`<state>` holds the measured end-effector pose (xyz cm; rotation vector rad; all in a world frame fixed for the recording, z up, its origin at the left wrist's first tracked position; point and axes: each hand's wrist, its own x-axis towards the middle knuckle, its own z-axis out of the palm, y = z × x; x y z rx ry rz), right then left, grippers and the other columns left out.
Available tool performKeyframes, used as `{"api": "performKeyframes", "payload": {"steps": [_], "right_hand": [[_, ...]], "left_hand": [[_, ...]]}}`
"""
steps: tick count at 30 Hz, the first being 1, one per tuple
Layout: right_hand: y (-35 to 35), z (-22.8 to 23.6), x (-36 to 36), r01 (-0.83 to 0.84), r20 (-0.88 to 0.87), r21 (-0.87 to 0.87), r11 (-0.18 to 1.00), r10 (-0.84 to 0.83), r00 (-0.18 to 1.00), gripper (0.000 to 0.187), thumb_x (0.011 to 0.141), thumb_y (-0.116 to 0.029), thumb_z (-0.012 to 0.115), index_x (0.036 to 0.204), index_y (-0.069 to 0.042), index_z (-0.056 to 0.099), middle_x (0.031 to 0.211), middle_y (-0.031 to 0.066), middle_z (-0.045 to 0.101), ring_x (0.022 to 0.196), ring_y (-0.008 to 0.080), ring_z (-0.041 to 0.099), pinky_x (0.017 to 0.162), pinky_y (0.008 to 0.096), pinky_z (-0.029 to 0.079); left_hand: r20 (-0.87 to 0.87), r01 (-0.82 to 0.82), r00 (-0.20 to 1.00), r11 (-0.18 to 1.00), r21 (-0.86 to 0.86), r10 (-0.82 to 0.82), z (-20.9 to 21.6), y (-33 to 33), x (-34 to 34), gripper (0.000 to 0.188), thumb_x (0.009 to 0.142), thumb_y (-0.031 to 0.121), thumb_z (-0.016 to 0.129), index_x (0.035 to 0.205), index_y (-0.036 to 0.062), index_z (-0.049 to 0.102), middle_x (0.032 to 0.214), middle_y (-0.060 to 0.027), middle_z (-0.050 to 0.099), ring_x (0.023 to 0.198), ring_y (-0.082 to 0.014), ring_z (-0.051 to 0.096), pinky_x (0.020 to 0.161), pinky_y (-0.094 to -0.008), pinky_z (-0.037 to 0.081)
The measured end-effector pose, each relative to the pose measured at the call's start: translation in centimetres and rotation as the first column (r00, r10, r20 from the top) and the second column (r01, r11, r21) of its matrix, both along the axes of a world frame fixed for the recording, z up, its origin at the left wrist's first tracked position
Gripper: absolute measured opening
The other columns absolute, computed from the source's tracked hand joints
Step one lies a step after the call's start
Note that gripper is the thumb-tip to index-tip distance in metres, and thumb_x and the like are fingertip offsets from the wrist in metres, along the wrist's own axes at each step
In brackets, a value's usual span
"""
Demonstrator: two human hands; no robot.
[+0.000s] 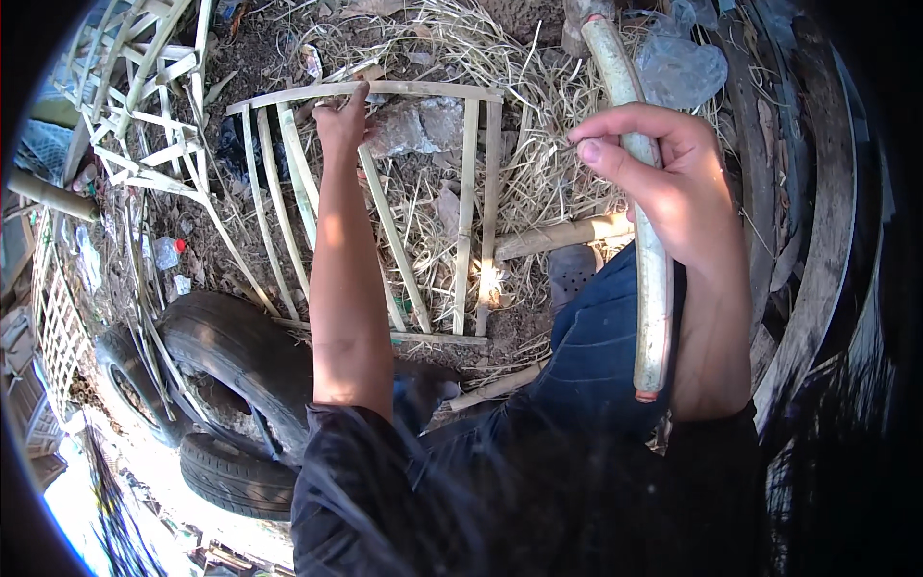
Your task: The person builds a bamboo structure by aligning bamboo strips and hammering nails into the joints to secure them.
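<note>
At 11 o'clock, the left hand [343, 125] is closed on the top rail of a slatted bamboo frame [390, 231], near straw [548, 144]. At 2 o'clock, the right hand [685, 188] encloses a hammer-like tool [654, 308]; its thumb and forefinger tips come together, and whether they pinch something small, I cannot tell. Tyres [226, 332] lie at 8 o'clock.

Strawy dirt ground [543, 144] in patchy sunlight [489, 279], with black tyres [231, 341] at left and grey planks [817, 240] at right.

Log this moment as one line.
left hand: gripping slatted frame, top strip | right hand: holding pale rod | nearby: tires, straw
</note>
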<state>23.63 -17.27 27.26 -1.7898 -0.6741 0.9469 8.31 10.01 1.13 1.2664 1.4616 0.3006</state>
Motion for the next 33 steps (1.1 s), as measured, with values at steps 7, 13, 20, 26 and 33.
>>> {"api": "performKeyframes", "payload": {"steps": [7,13,20,26,33], "right_hand": [[-1.0,-0.4,-0.2,0.022,0.123,0.041,0.999,-0.026,0.992,0.014,0.082,-0.011,0.069,0.091,-0.001,0.072,0.083,0.0071,0.070,0.080,0.0133,0.063,0.076,0.0265,0.048],[-1.5,-0.7,-1.0,-0.078,0.175,0.038,0.996,0.070,0.982,0.017,0.084,-0.009,0.068,0.099,-0.002,0.070,0.092,0.0048,0.069,0.088,0.0107,0.062,0.082,0.0240,0.047],[-0.4,3.1,-3.8,0.044,0.077,-0.154,0.987,-0.033,0.997,0.016,0.080,-0.013,0.072,0.092,-0.002,0.072,0.082,0.0066,0.068,0.077,0.0115,0.060,0.072,0.0257,0.047],[-1.7,-0.7,-1.9,-0.044,0.254,0.111,0.993,0.015,0.967,0.016,0.076,-0.019,0.073,0.089,-0.008,0.074,0.082,0.0077,0.070,0.080,0.0158,0.065,0.078,0.0311,0.049],[-2.8,-0.5,-1.2,-0.023,0.280,0.041,0.999,0.010,0.960,0.017,0.077,-0.019,0.071,0.089,-0.008,0.074,0.087,0.0114,0.071,0.087,0.0205,0.067,0.083,0.0323,0.049]], "left_hand": [[-0.029,0.480,0.866,0.813,0.331,-0.500,3.6,-16.4,-5.2,0.020,0.082,0.013,0.069,0.094,-0.0002,0.060,0.062,-0.0046,0.060,0.055,-0.0083,0.053,0.053,-0.0250,0.043],[-0.228,0.725,0.686,0.622,0.296,-0.691,1.1,-24.6,-8.6,0.030,0.079,0.019,0.067,0.103,0.0025,0.063,0.080,-0.0199,0.068,0.072,-0.0346,0.067,0.065,-0.0411,0.053],[-0.325,0.706,0.705,0.579,0.407,-0.631,0.6,-26.1,-7.9,0.036,0.073,0.012,0.071,0.102,0.0049,0.052,0.080,-0.0196,0.064,0.072,-0.0393,0.064,0.062,-0.0461,0.052],[-0.471,0.792,0.610,0.512,0.332,-0.637,-0.3,-27.8,-6.4,0.021,0.084,0.006,0.052,0.102,0.0052,0.042,0.077,-0.0201,0.065,0.067,-0.0379,0.066,0.059,-0.0469,0.053],[-0.473,0.815,0.579,0.470,0.338,-0.664,0.0,-28.2,-6.3,0.020,0.089,0.013,0.050,0.105,0.0063,0.041,0.066,-0.0185,0.063,0.061,-0.0377,0.065,0.054,-0.0478,0.051]]}}
